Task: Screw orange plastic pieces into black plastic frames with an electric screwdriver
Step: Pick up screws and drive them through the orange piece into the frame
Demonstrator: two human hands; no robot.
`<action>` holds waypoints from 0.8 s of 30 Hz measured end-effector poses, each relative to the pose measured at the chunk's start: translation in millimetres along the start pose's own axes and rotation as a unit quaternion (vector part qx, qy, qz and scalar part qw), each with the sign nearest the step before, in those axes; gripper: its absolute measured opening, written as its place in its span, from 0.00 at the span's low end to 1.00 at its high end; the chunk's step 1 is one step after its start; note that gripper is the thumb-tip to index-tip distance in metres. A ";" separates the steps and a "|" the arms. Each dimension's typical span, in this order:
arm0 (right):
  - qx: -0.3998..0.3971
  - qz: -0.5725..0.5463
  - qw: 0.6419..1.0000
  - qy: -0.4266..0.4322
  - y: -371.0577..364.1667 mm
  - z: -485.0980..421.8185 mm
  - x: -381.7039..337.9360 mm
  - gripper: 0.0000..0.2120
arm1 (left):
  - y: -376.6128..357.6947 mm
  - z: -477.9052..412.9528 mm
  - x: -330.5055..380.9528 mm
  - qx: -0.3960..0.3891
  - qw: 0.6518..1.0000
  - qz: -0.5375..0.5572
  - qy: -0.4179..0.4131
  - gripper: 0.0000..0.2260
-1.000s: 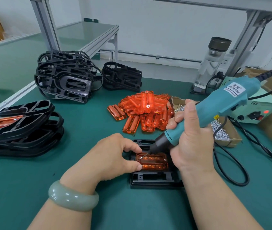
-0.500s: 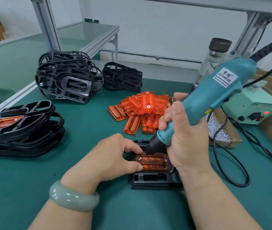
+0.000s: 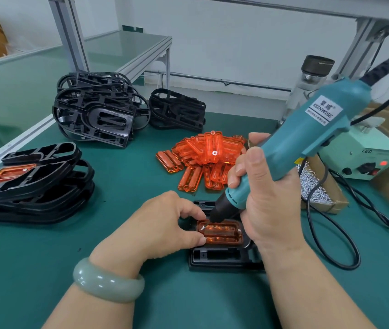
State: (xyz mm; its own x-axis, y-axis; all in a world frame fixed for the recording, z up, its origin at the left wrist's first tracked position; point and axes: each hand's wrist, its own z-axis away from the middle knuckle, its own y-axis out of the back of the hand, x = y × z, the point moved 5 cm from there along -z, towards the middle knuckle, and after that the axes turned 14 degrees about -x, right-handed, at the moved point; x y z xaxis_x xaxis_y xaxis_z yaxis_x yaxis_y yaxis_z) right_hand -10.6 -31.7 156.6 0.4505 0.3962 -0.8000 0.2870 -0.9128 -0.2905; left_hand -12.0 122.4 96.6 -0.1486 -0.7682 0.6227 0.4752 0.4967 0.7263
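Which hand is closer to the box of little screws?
Right. The right hand, gripping the screwdriver, is just beside the screw box; the left hand is farther off, holding the orange piece.

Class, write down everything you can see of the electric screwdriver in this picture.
The electric screwdriver has a teal plastic-looking body, a black nose and a white label reading KEENWISE. A black ribbed cord sleeve leaves its rear, top right. It is tilted, nose down to the left, its bit at a screw on the left end of the orange piece in the black frame. The right hand grips its lower body.
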 end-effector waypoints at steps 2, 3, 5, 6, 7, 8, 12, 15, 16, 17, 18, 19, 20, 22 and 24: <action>-0.017 0.007 1.000 0.009 -3.7 -1.1 0.0 0.13 | 0.0 0.1 0.0 -0.001 1.000 0.001 0.002 0.17; -0.026 0.011 1.000 0.012 -6.1 -1.8 0.1 0.14 | 0.1 0.1 0.0 -0.001 1.000 0.001 0.001 0.17; -0.043 0.014 0.999 0.020 -10.4 -2.9 0.5 0.15 | 0.1 0.4 0.8 -0.002 1.000 -0.002 -0.004 0.17; -0.053 0.013 0.998 0.022 -12.5 -3.5 0.8 0.15 | 0.0 0.7 1.6 -0.003 1.000 -0.003 -0.007 0.17; -0.063 0.011 0.998 0.020 -15.0 -4.1 1.5 0.16 | -0.1 0.9 2.5 -0.006 1.000 -0.005 -0.011 0.17; -0.074 0.007 0.997 0.014 -17.7 -5.0 2.5 0.18 | -0.1 1.2 3.7 -0.008 1.000 -0.006 -0.016 0.17; -0.106 -0.002 0.994 -0.009 -26.7 -8.1 6.6 0.24 | 0.3 1.6 8.3 -0.011 0.999 -0.008 -0.031 0.17; -0.106 0.009 0.994 -0.014 -24.9 -8.8 8.7 0.19 | -0.1 0.5 6.8 -0.007 1.000 -0.003 -0.020 0.17; -0.100 0.007 0.995 -0.013 -22.9 -8.9 8.6 0.14 | -0.3 0.1 5.8 -0.005 1.000 -0.001 -0.014 0.17; -0.095 0.000 0.995 -0.012 -21.5 -9.1 8.2 0.11 | -0.6 -0.4 4.7 -0.003 1.000 -0.001 -0.008 0.18; -0.090 -0.009 0.996 -0.011 -19.9 -9.5 8.2 0.09 | -0.8 -0.6 3.9 -0.003 1.000 -0.002 -0.004 0.18; -0.085 -0.019 0.996 -0.012 -19.0 -9.7 8.2 0.08 | -1.2 -0.9 3.7 -0.005 1.000 -0.005 -0.001 0.19; -0.079 -0.027 0.996 -0.012 -17.8 -9.9 8.4 0.07 | -1.5 -1.0 3.6 -0.008 1.000 -0.007 0.000 0.19; -0.073 -0.036 0.997 -0.013 -15.7 -10.1 9.1 0.05 | -1.6 -1.5 3.4 -0.010 1.000 -0.005 0.002 0.19; -0.070 -0.033 0.997 -0.014 -14.5 -10.5 9.0 0.04 | -1.6 -1.8 3.5 -0.009 1.000 -0.001 0.005 0.19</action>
State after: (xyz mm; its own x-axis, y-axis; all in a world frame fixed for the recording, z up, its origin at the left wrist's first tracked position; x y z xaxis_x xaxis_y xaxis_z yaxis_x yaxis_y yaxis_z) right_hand -1.9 -13.8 159.1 0.4026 0.4510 -0.7966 0.4325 -0.8607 -0.2687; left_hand -11.7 118.2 97.2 -0.1411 -0.7735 0.6179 0.4905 0.4875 0.7223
